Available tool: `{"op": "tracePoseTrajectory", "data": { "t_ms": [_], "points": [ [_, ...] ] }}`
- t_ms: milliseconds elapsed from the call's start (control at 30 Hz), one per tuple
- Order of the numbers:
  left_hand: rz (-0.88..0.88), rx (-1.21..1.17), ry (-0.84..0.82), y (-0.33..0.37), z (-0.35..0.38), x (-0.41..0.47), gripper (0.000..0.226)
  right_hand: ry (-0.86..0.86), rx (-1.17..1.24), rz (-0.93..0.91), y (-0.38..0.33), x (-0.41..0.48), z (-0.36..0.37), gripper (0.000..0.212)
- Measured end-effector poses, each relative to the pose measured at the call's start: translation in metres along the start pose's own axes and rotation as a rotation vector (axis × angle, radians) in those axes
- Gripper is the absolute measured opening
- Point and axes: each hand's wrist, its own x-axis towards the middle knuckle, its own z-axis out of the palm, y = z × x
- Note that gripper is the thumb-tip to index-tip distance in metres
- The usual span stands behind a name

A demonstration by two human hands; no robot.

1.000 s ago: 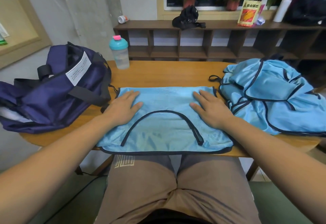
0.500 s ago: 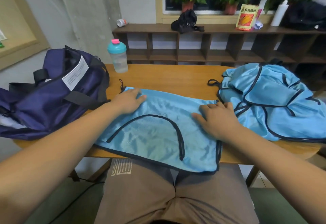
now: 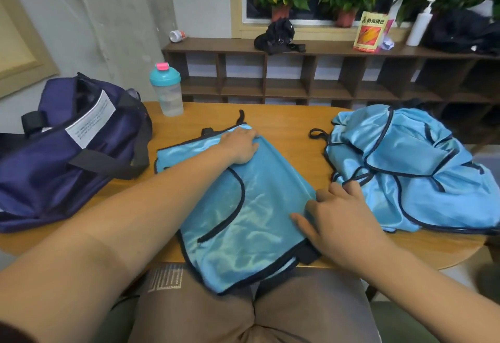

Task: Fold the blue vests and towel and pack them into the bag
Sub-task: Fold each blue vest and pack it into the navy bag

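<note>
1. I see a light blue, shiny vest with dark trim [image 3: 251,207] lying flat and skewed on the round-edged wooden table [image 3: 284,118]. Its near corner hangs over the table edge above my brown shorts [image 3: 243,313].
2. My left hand [image 3: 239,145] rests on the far corner of that vest. The fingers lie nearly straight and flat on the fabric, pressing it down and gripping nothing.
3. My right hand [image 3: 343,218] is at the vest's right edge. The thumb is spread across the cloth and the other fingers [image 3: 323,196] are bent, tips down on the hem. I cannot tell whether they pinch the fabric or only press it.
4. A crumpled heap of more light blue vests [image 3: 411,169] sits on the right side of the table, just beside my right hand and close to touching its knuckles.
5. The navy fabric duffel bag with black straps and a white label [image 3: 67,153] stands on the left of the table with its top gaping open. It is near the flat vest but not touching it.
6. A clear shaker bottle with a teal lid and pink cap [image 3: 166,91] stands upright at the far edge of the table, behind the bag.
7. A dark wooden cubby shelf [image 3: 324,50] runs along the wall beyond the table.
</note>
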Motion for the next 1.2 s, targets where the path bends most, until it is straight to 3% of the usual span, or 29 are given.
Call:
{"op": "tracePoseTrajectory", "data": {
  "t_ms": [433,567,733,1067,1200],
  "points": [
    [0.208,0.021,0.005,0.091,0.016,0.028,0.046,-0.156,0.186,-0.026,-0.03,-0.014,-0.022,0.054],
    [0.242,-0.056,0.02,0.08,0.004,0.005,0.046,-0.156,0.342,-0.015,-0.02,-0.019,-0.025,0.054],
    [0.263,-0.107,0.061,0.046,-0.016,-0.041,0.042,-0.135,0.509,-0.161,-0.006,-0.026,-0.027,0.055],
    [0.437,-0.187,0.022,0.0,-0.043,-0.184,0.023,-0.12,0.525,-0.299,0.0,-0.035,-0.018,0.06],
    [0.463,-0.2,0.001,-0.015,-0.038,-0.229,0.028,-0.132,0.535,-0.318,0.003,-0.04,-0.016,0.056]
  ]
}}
